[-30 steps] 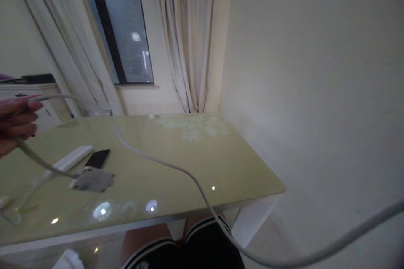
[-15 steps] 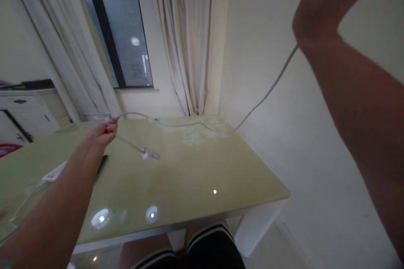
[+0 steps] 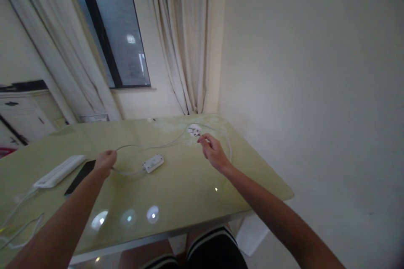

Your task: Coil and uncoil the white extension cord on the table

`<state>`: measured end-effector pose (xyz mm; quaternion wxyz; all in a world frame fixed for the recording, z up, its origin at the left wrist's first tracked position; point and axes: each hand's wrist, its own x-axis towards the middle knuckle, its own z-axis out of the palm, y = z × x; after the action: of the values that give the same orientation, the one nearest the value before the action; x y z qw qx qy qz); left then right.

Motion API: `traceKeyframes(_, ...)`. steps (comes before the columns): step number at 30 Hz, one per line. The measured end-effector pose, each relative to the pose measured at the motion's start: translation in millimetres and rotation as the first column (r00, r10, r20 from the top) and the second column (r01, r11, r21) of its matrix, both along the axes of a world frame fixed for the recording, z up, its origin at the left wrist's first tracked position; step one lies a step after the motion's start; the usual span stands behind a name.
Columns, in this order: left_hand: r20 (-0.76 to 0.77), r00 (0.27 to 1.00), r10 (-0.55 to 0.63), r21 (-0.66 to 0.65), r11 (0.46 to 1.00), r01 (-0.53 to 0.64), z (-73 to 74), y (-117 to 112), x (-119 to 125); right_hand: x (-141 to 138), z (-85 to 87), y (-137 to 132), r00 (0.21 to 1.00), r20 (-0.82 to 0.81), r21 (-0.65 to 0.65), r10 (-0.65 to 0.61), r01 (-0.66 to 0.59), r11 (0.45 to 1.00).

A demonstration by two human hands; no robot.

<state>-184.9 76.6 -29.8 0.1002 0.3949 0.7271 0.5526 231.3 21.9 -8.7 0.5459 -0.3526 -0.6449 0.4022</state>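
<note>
The person is sitting at a glossy green worktop [image 3: 189, 193] with both arms stretched out, spreading a white cable [image 3: 158, 146] across it. The left hand [image 3: 105, 162] is resting on the glass with its fingers closed around the cable. From there one run is curving to a small socket block [image 3: 153, 163] just beside it, and another is leading off to a round plug [image 3: 194, 130] near the far edge. The right hand [image 3: 213, 151] is hovering just beside that plug, inside a loop of cable. Its fingers are bent together, but whether they are pinching anything is unclear. A white strip [image 3: 59, 171] and a dark phone [image 3: 78, 176] are lying to the left. By my judgement, the cable is being laid out flat. Any further pull would call for a light touch, as the block is sitting loose on slick glass.
</note>
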Motion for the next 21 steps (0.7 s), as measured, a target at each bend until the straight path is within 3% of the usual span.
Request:
traceKeyframes(2,-0.058,0.998,-0.007,-0.045,0.999,0.005,0.0,-6,11,-23,-20.5,9,0.994,-0.066,-0.043,0.092,-0.095,0.995)
traceKeyframes(4,-0.105,0.985,-0.137,0.009,0.990,0.139,-0.5,-12,37,-43,-35.1,21,0.989,-0.086,-0.031,0.123,-0.126,0.992)
traceKeyframes(6,-0.124,0.918,-0.378,0.069,0.919,0.388,-5.9,-16,79,-58,-47.2,31,0.994,-0.063,0.014,0.084,-0.083,0.996)
traceKeyframes(8,-0.112,0.845,-0.522,0.058,0.846,0.530,-17.4,-18,131,-68,-59.0,37,1.000,0.003,0.065,0.004,-0.004,0.998)
traceKeyframes(9,-0.082,0.797,-0.598,0.061,0.796,0.603,-24.7,-19,157,-69,-64.9,38,0.998,0.049,0.092,-0.035,0.030,0.995)
traceKeyframes(11,0.095,0.627,-0.773,0.149,0.634,0.759,-39.2,-19,204,-66,-75.7,35,0.978,0.171,0.147,-0.121,0.096,0.984)
traceKeyframes(12,0.131,0.591,-0.796,0.206,0.605,0.769,-45.4,-20,223,-62,-79.9,32,0.956,0.243,0.174,-0.165,0.124,0.977)
traceKeyframes(14,0.186,0.578,-0.794,0.282,0.607,0.743,-54.2,-23,247,-53,-85.0,25,0.892,0.390,0.220,-0.229,0.151,0.964)
traceKeyframes(16,0.230,0.607,-0.761,0.321,0.648,0.691,-58.3,-26,251,-46,-85.8,19,0.813,0.528,0.251,-0.246,0.128,0.960)
traceKeyframes(19,0.283,0.667,-0.689,0.390,0.718,0.577,-57.7,-29,228,-45,-83.5,17,0.675,0.692,0.284,-0.255,0.070,0.956)
traceKeyframes(21,0.302,0.764,-0.571,0.455,0.790,0.411,-55.0,-29,205,-49,-82.4,20,0.596,0.756,0.314,-0.270,0.032,0.949)
